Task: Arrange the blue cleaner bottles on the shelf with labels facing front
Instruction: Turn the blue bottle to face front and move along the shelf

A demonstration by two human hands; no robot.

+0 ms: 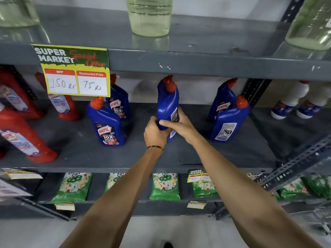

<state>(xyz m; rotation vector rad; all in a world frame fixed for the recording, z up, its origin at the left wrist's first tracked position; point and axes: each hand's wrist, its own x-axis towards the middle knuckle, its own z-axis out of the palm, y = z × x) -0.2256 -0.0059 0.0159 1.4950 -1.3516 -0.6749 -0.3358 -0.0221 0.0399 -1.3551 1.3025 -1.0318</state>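
A blue cleaner bottle (167,102) with a red cap stands in the middle of the grey shelf (136,158), its side toward me and its back label at the right edge. My left hand (155,134) grips its base from the left. My right hand (180,125) wraps it from the right. Two blue bottles (107,126) (119,104) at the left show their front labels. At the right, a rear bottle (223,101) shows its front label, and a front bottle (227,122) shows its back label.
Red cleaner bottles (23,138) fill the shelf's left end. White bottles (297,101) stand past a dark upright post (254,92) on the right. A yellow price sign (75,70) hangs from the upper shelf, which carries clear bottles (150,17). Green packets (164,187) lie on the shelf below.
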